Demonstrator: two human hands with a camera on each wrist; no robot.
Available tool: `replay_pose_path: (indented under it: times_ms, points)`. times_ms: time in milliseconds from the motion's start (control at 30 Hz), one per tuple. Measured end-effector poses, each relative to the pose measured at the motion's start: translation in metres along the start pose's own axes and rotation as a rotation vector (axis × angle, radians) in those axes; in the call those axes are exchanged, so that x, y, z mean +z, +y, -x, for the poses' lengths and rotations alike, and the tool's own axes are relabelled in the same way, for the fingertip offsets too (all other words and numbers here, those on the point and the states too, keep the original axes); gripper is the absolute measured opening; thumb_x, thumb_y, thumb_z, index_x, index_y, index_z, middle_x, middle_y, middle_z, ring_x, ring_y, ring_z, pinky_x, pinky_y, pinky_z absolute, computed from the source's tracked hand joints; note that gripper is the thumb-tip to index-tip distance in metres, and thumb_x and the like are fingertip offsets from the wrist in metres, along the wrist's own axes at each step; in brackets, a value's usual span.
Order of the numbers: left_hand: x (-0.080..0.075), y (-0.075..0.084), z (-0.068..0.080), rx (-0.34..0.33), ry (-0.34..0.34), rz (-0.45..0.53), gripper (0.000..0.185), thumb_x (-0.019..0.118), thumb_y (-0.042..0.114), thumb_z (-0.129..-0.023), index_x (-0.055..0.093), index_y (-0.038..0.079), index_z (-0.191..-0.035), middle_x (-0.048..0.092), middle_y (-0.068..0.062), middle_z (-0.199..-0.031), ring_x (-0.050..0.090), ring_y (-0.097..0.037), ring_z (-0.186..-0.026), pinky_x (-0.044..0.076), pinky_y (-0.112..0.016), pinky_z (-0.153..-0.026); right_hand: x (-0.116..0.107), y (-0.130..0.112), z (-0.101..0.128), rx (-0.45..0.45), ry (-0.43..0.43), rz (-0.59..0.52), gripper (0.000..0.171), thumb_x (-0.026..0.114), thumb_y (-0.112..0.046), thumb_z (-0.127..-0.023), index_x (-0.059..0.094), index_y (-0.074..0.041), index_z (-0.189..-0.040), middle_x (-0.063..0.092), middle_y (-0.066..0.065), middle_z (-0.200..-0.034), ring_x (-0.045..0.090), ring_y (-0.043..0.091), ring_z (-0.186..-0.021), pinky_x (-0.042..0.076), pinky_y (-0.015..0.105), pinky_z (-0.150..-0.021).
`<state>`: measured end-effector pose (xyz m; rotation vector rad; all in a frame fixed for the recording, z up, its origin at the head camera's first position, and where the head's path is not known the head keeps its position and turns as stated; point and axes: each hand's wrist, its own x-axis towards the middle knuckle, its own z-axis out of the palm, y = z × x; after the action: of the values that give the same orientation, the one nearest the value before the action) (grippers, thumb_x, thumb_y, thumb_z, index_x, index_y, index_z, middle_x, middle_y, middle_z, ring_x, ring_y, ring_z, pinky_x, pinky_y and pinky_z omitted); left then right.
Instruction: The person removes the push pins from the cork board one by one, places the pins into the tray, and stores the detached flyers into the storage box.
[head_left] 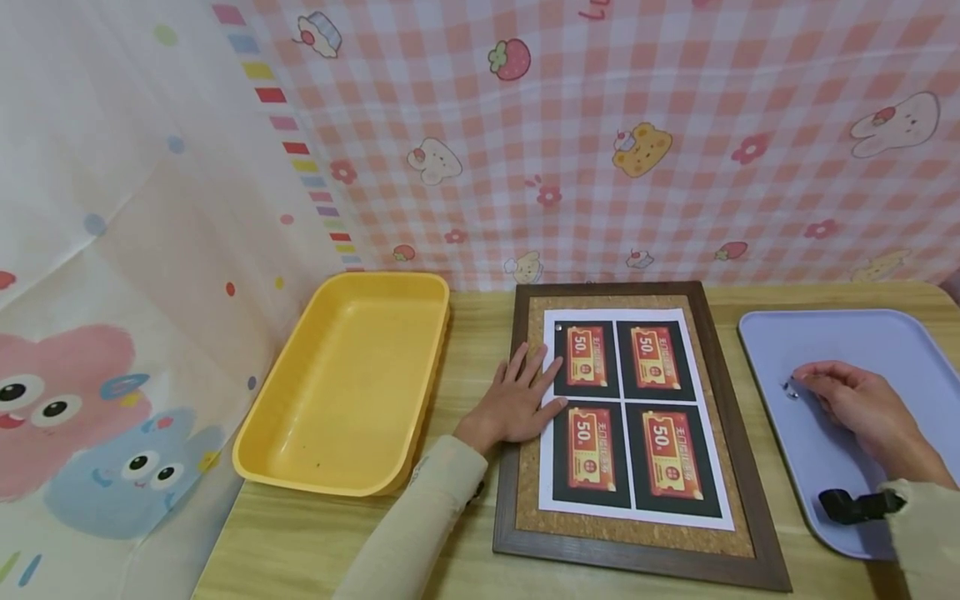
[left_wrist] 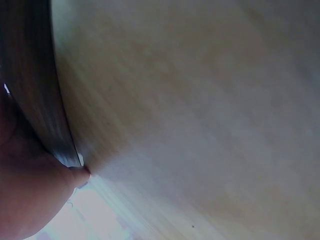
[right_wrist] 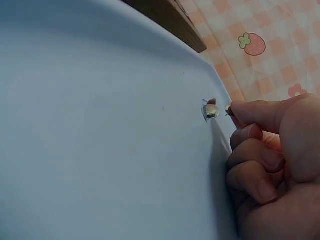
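My left hand [head_left: 517, 404] lies with fingers spread over the left side of a framed cork board [head_left: 637, 543]. Its fingertips rest on the edge of a white sheet [head_left: 551, 492] printed with several red "50" coupons [head_left: 655, 357]. A silver thumbtack [head_left: 558, 328] sits at the sheet's upper left corner. Over the lilac tray [head_left: 832, 333], my right hand [head_left: 855, 408] pinches a small metal thumbtack [right_wrist: 229, 110] between thumb and forefinger. Beside those fingertips, more thumbtacks [right_wrist: 211, 111] lie on the tray. In the left wrist view, the hand is at the dark wooden frame [left_wrist: 37, 75].
A yellow tray [head_left: 352, 375] stands to the left of the board on the wooden table [head_left: 480, 325]. Behind the table hangs a pink checked cloth [head_left: 570, 108], with a white printed cloth [head_left: 150, 217] along the left side. A black strap piece [head_left: 858, 506] is at the right wrist.
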<state>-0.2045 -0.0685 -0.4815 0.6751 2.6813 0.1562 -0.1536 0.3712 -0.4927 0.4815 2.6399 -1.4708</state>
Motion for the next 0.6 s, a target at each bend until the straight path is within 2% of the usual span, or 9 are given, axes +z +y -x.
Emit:
replay_pose_path:
  times_ms: [200,367,600]
  points:
    - [-0.003,0.0017,0.0035,0.006,0.019,0.004,0.068,0.022,0.061,-0.102,-0.001,0.032,-0.16,-0.013,0.004,-0.167,-0.021,-0.023,-0.151,0.001,-0.05,-0.123,0.0012,0.0015,-0.0012,0.001,0.019,0.027,0.029,0.049,-0.036,-0.103,0.061,-0.01,-0.108,0.053,-0.022,-0.079,0.046,0.006,-0.07,0.041,0.026,-0.058]
    - [-0.0051,0.0031,0.0059,0.008,0.026,0.001,0.069,0.021,0.062,-0.102,0.0,0.031,-0.16,-0.011,0.003,-0.167,-0.02,-0.023,-0.152,0.001,-0.05,-0.123,0.0027,0.0011,-0.0023,0.006,0.037,0.067,0.036,0.048,-0.036,-0.102,0.059,-0.003,-0.116,0.051,-0.029,-0.08,0.047,0.003,-0.075,0.043,0.022,-0.06]
    - [-0.0053,0.0026,0.0054,0.018,0.031,0.007,0.068,0.021,0.061,-0.102,0.001,0.031,-0.16,-0.009,0.003,-0.167,-0.018,-0.023,-0.152,0.003,-0.05,-0.123,0.003,-0.0013,-0.0014,-0.001,0.039,0.087,0.037,0.049,-0.033,-0.103,0.059,0.0,-0.116,0.052,-0.027,-0.079,0.046,0.003,-0.073,0.042,0.022,-0.059]
